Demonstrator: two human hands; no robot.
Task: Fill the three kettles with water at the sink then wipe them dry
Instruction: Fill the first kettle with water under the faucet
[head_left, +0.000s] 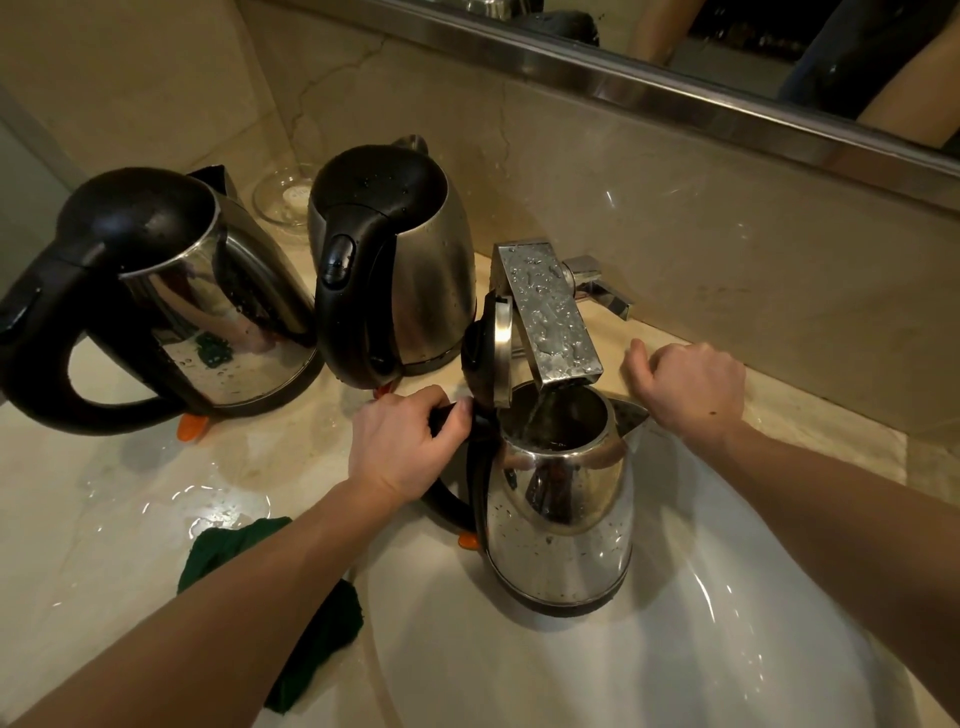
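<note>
In the lower middle of the frame the third kettle stands in the white sink, lid flipped up, its mouth under the tap. The left hand has its fingers wrapped round the top of the black handle, which looks like the right place to hold it: the steel body is beaded with water and likely slippery, and a filling kettle gets heavy fast. The right hand sits at centre right on the desk, fingers curled into a fist, seemingly holding nothing, though the palm is hidden. Two closed kettles wait upper left. A green cloth lies lower left; it looks soft and probably damp.
</note>
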